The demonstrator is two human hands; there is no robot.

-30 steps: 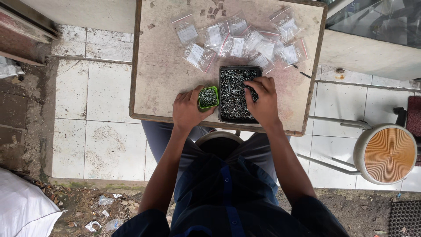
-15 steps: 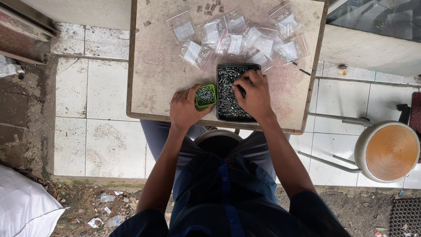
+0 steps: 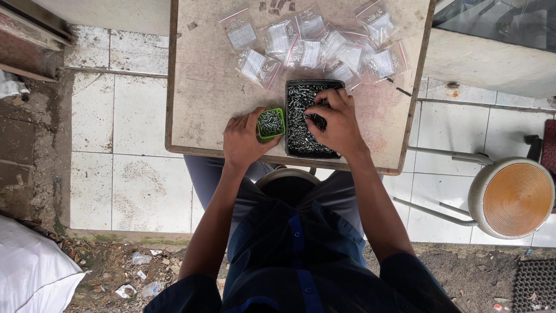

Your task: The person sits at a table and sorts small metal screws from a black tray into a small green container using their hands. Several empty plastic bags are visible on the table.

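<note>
A white sack (image 3: 32, 264) lies on the ground at far left. On the table (image 3: 202, 93), the left hand (image 3: 243, 142) curls round a small green cup (image 3: 270, 124) of screws, fingers closed on its side. Just right of it, touching, sits a black tray (image 3: 301, 136) full of screws; the right hand (image 3: 336, 124) rests in it, fingertips pinched together among them, whether on a screw I cannot tell. Clear bags (image 3: 313, 49) lie beyond the tray. A round stool (image 3: 509, 197) stands at far right

right hand (image 3: 336, 124) shifted toward tray's (image 3: 289, 148) far end, fingers curled into screws (image 3: 298, 119)
</note>
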